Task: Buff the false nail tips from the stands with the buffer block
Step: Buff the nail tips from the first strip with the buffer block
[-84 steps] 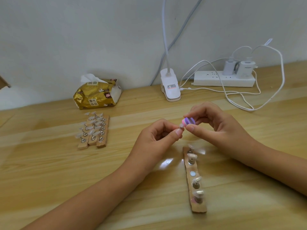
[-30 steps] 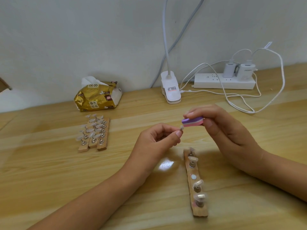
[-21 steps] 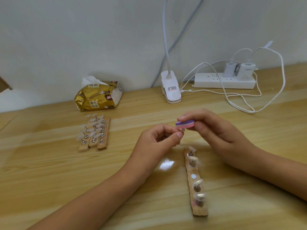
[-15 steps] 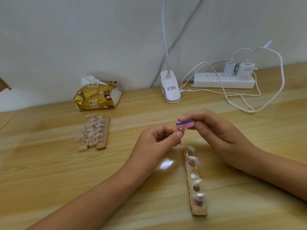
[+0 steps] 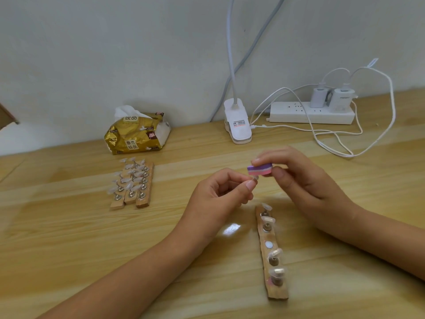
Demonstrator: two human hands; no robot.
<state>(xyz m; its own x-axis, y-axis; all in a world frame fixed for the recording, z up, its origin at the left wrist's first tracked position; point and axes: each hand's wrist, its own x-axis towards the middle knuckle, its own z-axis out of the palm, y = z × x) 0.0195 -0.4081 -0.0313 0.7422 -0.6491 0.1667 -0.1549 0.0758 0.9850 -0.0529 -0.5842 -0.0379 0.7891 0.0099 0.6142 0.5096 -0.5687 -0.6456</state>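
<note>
Two grips meet above the tabletop [image 5: 69,249]. Our left grip [image 5: 218,199] is clamped on a small nail tip [image 5: 254,178] between thumb and forefinger. Our right grip [image 5: 305,180] pinches the purple-and-pink buffer block [image 5: 259,169] just above that tip; we cannot tell whether they touch. Below them lies a wooden stand [image 5: 272,254] carrying four tips and one bare spot. Three other stands [image 5: 132,187] lie together at left, near a tissue pack [image 5: 138,132].

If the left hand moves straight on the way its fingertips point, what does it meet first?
Probably the buffer block in the right hand; the nail tip the left hand pinches lies just below it, but depth is unclear.
</note>
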